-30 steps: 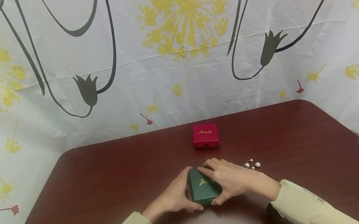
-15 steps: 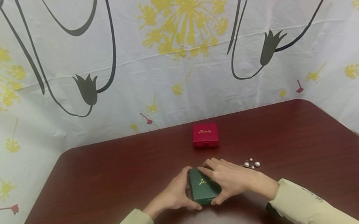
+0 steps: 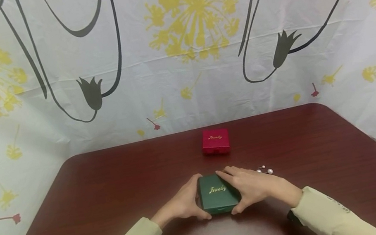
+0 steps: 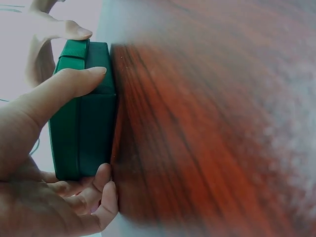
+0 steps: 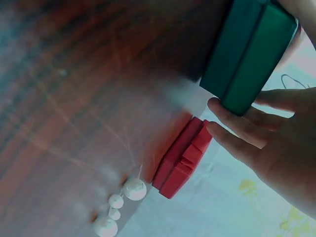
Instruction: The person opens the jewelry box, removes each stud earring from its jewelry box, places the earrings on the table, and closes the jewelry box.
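A closed dark green jewelry box (image 3: 218, 192) with gold "Jewelry" lettering sits on the table in front of me. My left hand (image 3: 184, 203) grips its left side, thumb at the front corner and fingers at the back. In the left wrist view the thumb lies across the green box (image 4: 94, 123) near its clasp. On the right side my right hand (image 3: 252, 185) holds the box the same way, thumb in front and fingers behind. Just past that hand lies a pearl ornament (image 3: 270, 171), partly hidden by it; the right wrist view shows its pearls (image 5: 134, 189) on thin wire.
Behind the green box stands a closed red jewelry box (image 3: 216, 142), near the far edge of the dark wooden table (image 3: 125, 166). A white sheet (image 3: 123, 49) with printed flowers hangs behind and at the sides of the table.
My right hand has shifted slightly right along the green box, so the whole gold word now shows and more of the pearl ornament is covered. The left hand has barely moved.
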